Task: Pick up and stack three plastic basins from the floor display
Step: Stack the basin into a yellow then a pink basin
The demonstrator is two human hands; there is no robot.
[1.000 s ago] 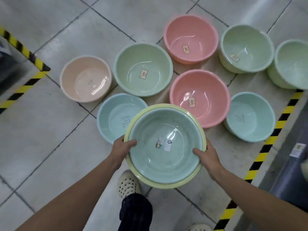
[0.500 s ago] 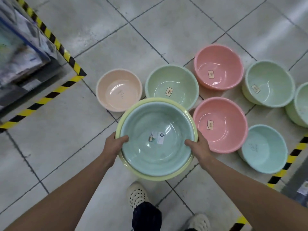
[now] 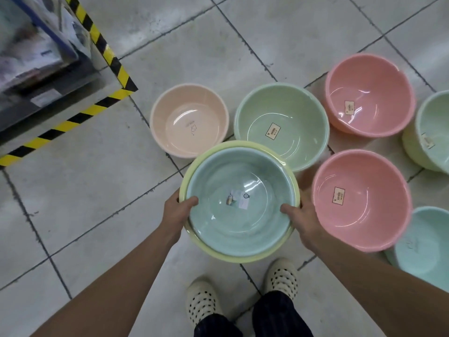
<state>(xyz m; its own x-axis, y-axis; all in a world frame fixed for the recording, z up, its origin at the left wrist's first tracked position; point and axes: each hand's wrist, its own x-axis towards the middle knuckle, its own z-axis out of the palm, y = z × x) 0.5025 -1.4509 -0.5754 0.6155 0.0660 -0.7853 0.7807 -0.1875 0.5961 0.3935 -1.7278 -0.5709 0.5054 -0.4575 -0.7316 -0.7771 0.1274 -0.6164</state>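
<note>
I hold a stack of basins above the floor: a teal basin nested inside a larger yellow basin. My left hand grips the stack's left rim, thumb inside the teal basin. My right hand grips the right rim the same way. On the tiled floor beyond the stack sit a peach basin, a light green basin, and two pink basins. More pale green and teal basins lie at the right edge.
A shelf unit stands at the upper left, bordered by yellow-black hazard tape on the floor. My feet in white perforated clogs stand on the tiles just below the held stack.
The view has swung left and the floor basins have shifted right in the frame. The stack stays held in both hands, and the shelf at the upper left has come into view.
</note>
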